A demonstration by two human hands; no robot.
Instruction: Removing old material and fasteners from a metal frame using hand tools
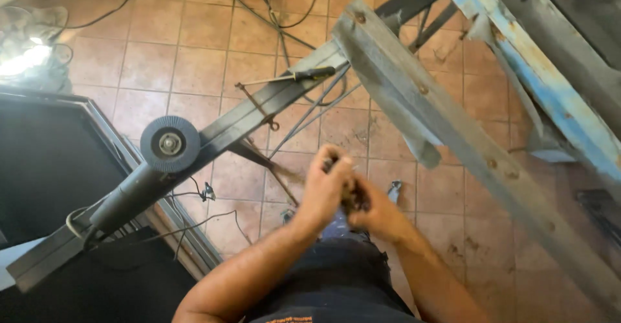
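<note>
My left hand (325, 187) and my right hand (375, 210) meet in front of my body, above the tiled floor. Both close around a small dark object (349, 195) that is blurred and mostly hidden by the fingers; I cannot tell what it is. A grey metal frame bar (414, 96) runs diagonally just above and to the right of my hands. An angle grinder (158, 161) with a round flap disc lies on a second grey bar (272, 100) to the left, apart from both hands.
A screwdriver (304, 75) with a black handle rests on the left bar. A worn blue beam (543, 90) crosses the upper right. Black cables (272, 12) trail over the brown floor tiles. A dark panel (45, 161) stands at the left.
</note>
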